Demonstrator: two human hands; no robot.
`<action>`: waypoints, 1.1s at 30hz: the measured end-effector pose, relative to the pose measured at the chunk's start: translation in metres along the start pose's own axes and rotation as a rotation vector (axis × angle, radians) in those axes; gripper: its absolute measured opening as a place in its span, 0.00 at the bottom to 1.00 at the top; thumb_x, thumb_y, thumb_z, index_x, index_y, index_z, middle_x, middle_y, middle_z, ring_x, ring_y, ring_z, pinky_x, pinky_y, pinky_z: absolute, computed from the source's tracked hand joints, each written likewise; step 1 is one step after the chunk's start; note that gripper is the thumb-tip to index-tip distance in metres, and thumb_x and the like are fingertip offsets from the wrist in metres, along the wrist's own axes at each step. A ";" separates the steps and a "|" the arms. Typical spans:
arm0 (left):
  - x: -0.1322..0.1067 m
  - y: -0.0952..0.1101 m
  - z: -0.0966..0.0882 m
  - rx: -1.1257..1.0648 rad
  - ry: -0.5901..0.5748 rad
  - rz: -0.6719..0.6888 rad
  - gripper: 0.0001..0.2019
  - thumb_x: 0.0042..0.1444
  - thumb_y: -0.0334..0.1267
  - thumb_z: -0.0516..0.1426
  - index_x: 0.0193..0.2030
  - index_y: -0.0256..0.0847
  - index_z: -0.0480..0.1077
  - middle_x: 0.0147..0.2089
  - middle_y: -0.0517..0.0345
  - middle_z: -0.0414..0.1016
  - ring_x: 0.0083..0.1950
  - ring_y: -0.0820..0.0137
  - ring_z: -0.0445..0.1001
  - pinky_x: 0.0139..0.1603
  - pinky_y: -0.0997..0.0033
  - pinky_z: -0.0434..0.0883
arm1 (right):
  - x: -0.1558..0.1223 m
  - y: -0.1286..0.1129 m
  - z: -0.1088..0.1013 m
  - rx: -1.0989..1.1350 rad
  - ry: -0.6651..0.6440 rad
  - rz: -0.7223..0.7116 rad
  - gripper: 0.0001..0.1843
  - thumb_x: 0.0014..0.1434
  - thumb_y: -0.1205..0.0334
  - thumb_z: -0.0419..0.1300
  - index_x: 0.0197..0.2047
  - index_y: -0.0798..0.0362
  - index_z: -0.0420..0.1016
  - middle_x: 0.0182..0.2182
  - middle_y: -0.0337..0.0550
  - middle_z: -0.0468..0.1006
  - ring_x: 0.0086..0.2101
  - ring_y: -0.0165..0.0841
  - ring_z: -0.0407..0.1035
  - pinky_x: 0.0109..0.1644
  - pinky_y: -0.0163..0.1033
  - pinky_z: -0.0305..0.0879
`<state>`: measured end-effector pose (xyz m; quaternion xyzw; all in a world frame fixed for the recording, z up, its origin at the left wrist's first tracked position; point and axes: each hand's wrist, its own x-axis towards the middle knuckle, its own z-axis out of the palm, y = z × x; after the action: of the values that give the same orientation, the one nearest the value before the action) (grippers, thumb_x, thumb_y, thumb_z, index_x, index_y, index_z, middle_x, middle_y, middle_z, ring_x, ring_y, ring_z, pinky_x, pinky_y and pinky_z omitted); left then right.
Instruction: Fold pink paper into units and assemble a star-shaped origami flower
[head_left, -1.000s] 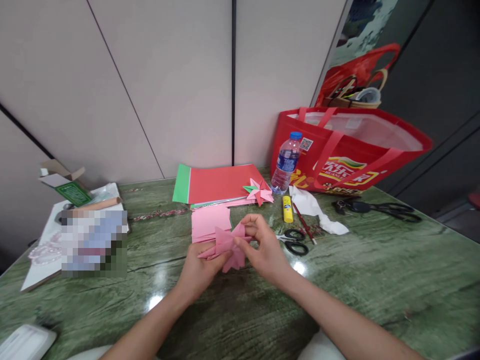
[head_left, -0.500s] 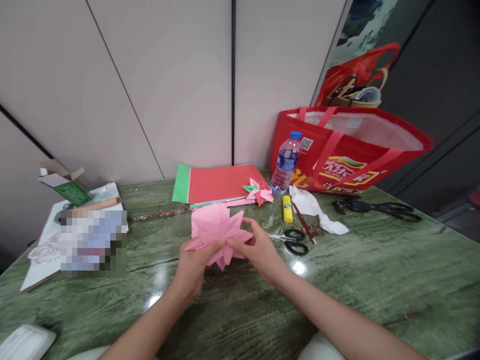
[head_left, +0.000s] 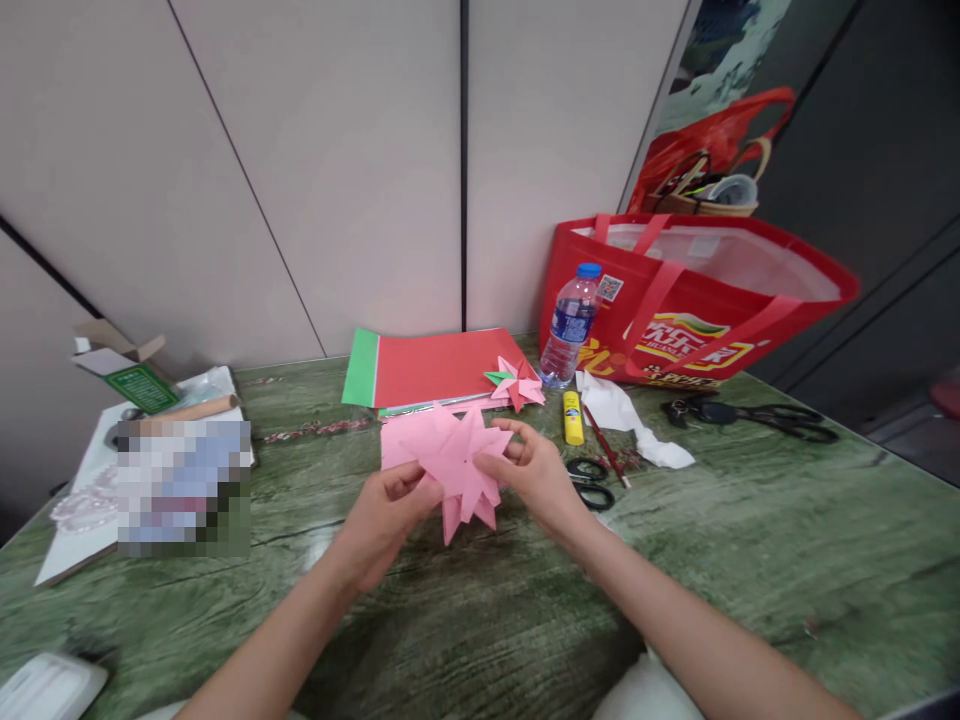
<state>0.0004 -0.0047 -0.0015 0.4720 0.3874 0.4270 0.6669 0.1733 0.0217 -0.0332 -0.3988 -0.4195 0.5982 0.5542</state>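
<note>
Both my hands pinch a pink folded paper flower point(head_left: 459, 462) with many points, held up over the green table. My left hand point(head_left: 386, 515) grips its lower left part, thumb in front. At the right side, my right hand point(head_left: 534, 472) closes on its points between thumb and fingers. A flatter face of the flower with a small dark dot at the middle is toward me. Behind it lies a pink paper sheet point(head_left: 394, 437), partly hidden. Farther back, a smaller pink, red and green paper flower point(head_left: 517, 384) rests on red paper point(head_left: 439, 365).
To the right are a yellow glue stick point(head_left: 573, 418), black-handled scissors point(head_left: 592, 494), a dark red pencil point(head_left: 604, 445), white tissue point(head_left: 622, 412) and larger black scissors point(head_left: 780, 417). A water bottle point(head_left: 571, 330) stands before a red bag point(head_left: 675, 310). A green box point(head_left: 142, 385) is at left.
The pink paper flower has been turned, so a flatter side with a dark dot now shows. My right hand has shifted slightly right, over the scissors' blades.
</note>
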 end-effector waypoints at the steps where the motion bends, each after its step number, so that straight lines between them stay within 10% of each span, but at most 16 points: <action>1: 0.000 0.000 0.000 -0.026 0.018 -0.022 0.08 0.45 0.37 0.61 0.32 0.35 0.74 0.31 0.54 0.75 0.32 0.71 0.70 0.36 0.73 0.66 | 0.000 -0.001 0.000 -0.025 -0.018 -0.012 0.28 0.39 0.63 0.66 0.44 0.54 0.60 0.27 0.38 0.77 0.26 0.31 0.72 0.31 0.36 0.68; 21: 0.003 -0.018 0.003 0.195 0.234 0.080 0.07 0.43 0.36 0.61 0.29 0.34 0.76 0.29 0.55 0.78 0.31 0.67 0.73 0.35 0.71 0.68 | -0.013 0.007 0.010 -0.425 -0.036 -0.257 0.23 0.42 0.62 0.66 0.41 0.52 0.62 0.28 0.37 0.70 0.29 0.31 0.68 0.32 0.36 0.66; 33: -0.001 -0.009 0.010 0.499 0.313 0.205 0.13 0.44 0.35 0.58 0.12 0.35 0.67 0.12 0.64 0.62 0.17 0.77 0.57 0.18 0.78 0.54 | -0.021 -0.006 0.009 -0.807 0.066 -0.790 0.14 0.50 0.64 0.61 0.41 0.49 0.69 0.38 0.45 0.69 0.41 0.38 0.63 0.45 0.46 0.61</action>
<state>0.0108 -0.0099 -0.0077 0.5863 0.5287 0.4512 0.4161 0.1680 0.0001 -0.0244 -0.4103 -0.7149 0.1247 0.5523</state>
